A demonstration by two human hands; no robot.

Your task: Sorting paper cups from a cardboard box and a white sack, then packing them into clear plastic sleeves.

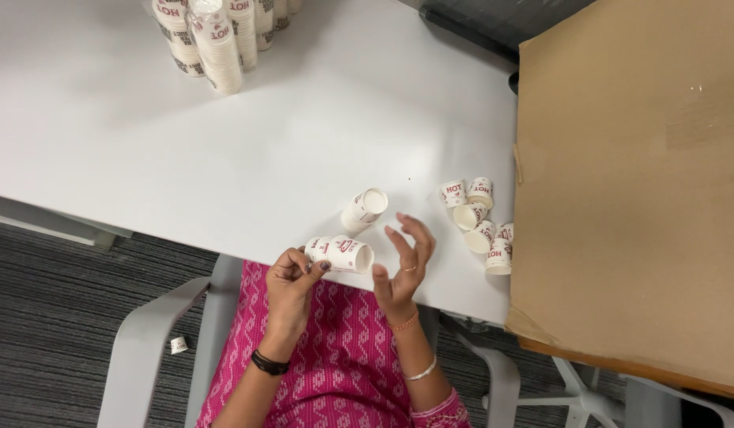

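Observation:
My left hand [291, 281] grips a short stack of small white paper cups [341, 253] with red print, held on its side at the near table edge. Just right of the stack's open rim hovers my right hand [402, 265], fingers spread, holding nothing. Another small cup stack [364, 209] lies on its side on the white table [224, 143], a little beyond my hands. Several loose cups [479, 223] of the same kind lie scattered to the right, near the cardboard.
A large flat cardboard sheet [636, 182] covers the table's right side. Tall wrapped sleeves of cups [212, 36] stand at the far edge. A grey chair arm [145, 349] is at my left, and one cup [178, 345] lies on the carpet.

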